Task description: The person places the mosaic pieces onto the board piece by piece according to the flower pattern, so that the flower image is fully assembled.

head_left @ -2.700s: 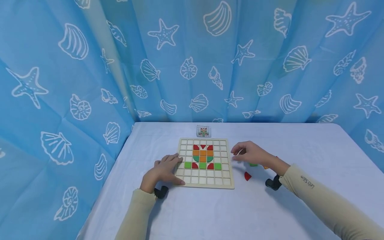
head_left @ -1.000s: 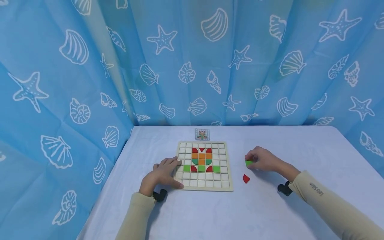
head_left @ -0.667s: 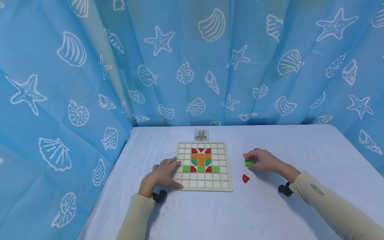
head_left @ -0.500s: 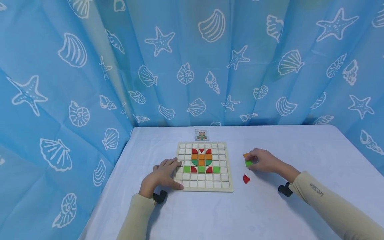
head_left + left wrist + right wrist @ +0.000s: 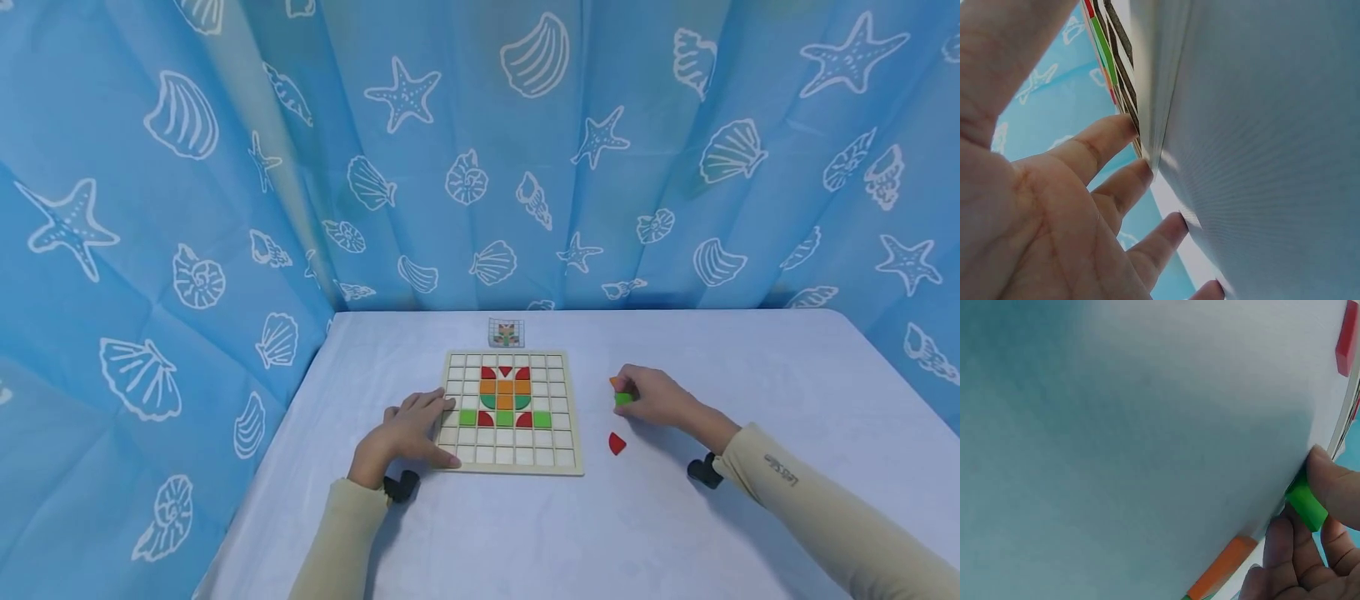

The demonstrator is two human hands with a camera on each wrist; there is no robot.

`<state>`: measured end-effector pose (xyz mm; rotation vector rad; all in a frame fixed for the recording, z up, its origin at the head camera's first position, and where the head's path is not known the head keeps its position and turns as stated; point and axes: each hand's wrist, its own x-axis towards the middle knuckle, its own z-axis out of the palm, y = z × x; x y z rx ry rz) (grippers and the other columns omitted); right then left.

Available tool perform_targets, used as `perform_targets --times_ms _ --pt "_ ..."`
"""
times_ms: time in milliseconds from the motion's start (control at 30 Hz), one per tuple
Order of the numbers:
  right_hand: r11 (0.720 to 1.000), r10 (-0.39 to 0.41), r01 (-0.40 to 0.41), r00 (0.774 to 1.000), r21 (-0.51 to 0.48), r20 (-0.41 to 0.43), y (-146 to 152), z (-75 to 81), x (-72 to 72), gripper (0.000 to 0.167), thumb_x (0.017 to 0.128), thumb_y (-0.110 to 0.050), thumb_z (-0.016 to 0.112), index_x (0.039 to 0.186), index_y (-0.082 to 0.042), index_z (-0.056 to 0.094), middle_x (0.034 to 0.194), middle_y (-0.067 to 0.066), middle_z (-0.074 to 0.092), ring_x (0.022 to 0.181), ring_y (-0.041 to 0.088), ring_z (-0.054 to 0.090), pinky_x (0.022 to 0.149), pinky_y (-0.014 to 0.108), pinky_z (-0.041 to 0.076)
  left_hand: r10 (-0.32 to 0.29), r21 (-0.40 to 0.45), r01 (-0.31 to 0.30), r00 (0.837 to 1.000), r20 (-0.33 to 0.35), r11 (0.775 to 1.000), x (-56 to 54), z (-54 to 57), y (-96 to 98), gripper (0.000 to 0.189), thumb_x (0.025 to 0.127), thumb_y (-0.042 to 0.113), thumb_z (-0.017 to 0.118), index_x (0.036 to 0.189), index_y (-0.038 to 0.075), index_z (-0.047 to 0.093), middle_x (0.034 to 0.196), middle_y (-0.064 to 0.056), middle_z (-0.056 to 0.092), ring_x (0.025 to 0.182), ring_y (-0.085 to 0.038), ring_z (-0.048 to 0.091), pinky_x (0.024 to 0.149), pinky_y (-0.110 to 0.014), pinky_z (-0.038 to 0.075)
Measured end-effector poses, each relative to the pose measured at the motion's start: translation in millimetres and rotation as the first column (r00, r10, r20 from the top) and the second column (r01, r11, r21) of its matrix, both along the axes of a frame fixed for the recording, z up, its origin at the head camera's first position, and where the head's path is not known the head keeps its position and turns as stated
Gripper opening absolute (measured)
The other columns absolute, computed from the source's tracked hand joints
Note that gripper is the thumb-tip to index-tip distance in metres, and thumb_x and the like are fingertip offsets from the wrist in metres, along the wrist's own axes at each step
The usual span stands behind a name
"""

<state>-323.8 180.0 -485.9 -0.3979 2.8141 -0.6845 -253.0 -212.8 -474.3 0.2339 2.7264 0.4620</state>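
Observation:
My left hand (image 5: pixel 407 429) rests on the left edge of a square wooden grid board (image 5: pixel 519 468), its fingers spread. In the left wrist view, two fingertips touch the edge of the board (image 5: pixel 1157 75). Red, orange and green tiles on the board form a flower pattern, with a green square tile (image 5: pixel 505 418) at its stem. To the right of the board, my right hand (image 5: pixel 660 396) pinches a green tile (image 5: pixel 623 399). In the right wrist view, that green tile (image 5: pixel 1307 503) sits between thumb and fingers.
An orange tile (image 5: pixel 1222 565) lies near my right hand, mostly hidden in the head view. A red quarter-round tile (image 5: pixel 617 443) lies on the white tablecloth. Behind the board is a small pattern card (image 5: pixel 506 332). A blue shell-print curtain (image 5: pixel 465 225) hangs behind.
My right hand has moved right from beside the board to the loose tiles and now pinches the green tile. My left hand stays on the board's edge.

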Motion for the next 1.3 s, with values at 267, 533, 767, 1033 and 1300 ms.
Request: perform_targets --times_ms 267,533,767,1033,1300 --pt "0.994 -0.04 0.031 0.996 -0.108 -0.082 -7.2 4.9 6.9 0.027 0.089 -0.011 0.073 0.111 -0.007 0.059 0.094 0.007 0.066 0.082 0.02 0.057 0.075 0.033 0.056 -0.009 -0.004 0.009 1.0 0.004 1.0 -1.0 -0.9 2.0 0.099 0.07 0.057 0.083 0.152 0.025 0.038 0.164 -0.002 0.025 0.151 -0.032 0.02 0.115 -0.063 0.023" --pt "0.965 -0.05 0.026 0.995 -0.26 -0.085 -26.0 7.5 6.5 0.027 0.092 -0.015 0.07 0.116 -0.004 0.063 0.096 0.008 0.068 0.074 0.015 0.062 0.066 0.026 0.054 0.002 -0.015 -0.002 1.0 0.008 1.0 -1.3 0.8 2.7 0.099 0.071 0.056 0.083 0.153 0.025 0.038 0.165 -0.001 0.025 0.15 -0.032 0.02 0.116 -0.063 0.021" --pt "0.963 -0.007 -0.019 0.996 -0.27 -0.094 -53.2 10.0 8.9 0.021 0.094 -0.011 0.066 0.114 -0.007 0.069 0.107 0.008 0.07 0.088 0.019 0.06 0.073 0.03 0.053 -0.007 -0.02 0.007 1.0 0.013 1.0 -1.7 -3.5 2.8 0.099 0.071 0.053 0.084 0.153 0.025 0.036 0.165 -0.001 0.023 0.151 -0.032 0.018 0.116 -0.064 0.021" --pt "0.966 0.034 -0.057 0.995 -0.251 -0.096 -86.0 18.1 12.9 0.022 0.093 -0.012 0.068 0.113 -0.005 0.07 0.101 0.006 0.072 0.086 0.016 0.062 0.079 0.034 0.054 0.014 -0.009 -0.014 1.0 0.007 1.0 -2.6 -5.8 2.6 0.1 0.069 0.053 0.085 0.153 0.026 0.037 0.165 0.0 0.023 0.151 -0.032 0.018 0.116 -0.064 0.019" --pt "0.955 0.106 -0.118 0.993 -0.273 -0.059 -109.2 14.7 21.4 0.013 0.089 -0.013 0.074 0.1 -0.009 0.07 0.086 -0.001 0.067 0.077 0.012 0.057 0.072 0.026 0.05 -0.007 -0.005 0.007 1.0 0.003 1.0 -0.9 -0.1 1.3 0.098 0.07 0.055 0.084 0.152 0.024 0.038 0.164 -0.002 0.025 0.15 -0.033 0.02 0.115 -0.064 0.022"
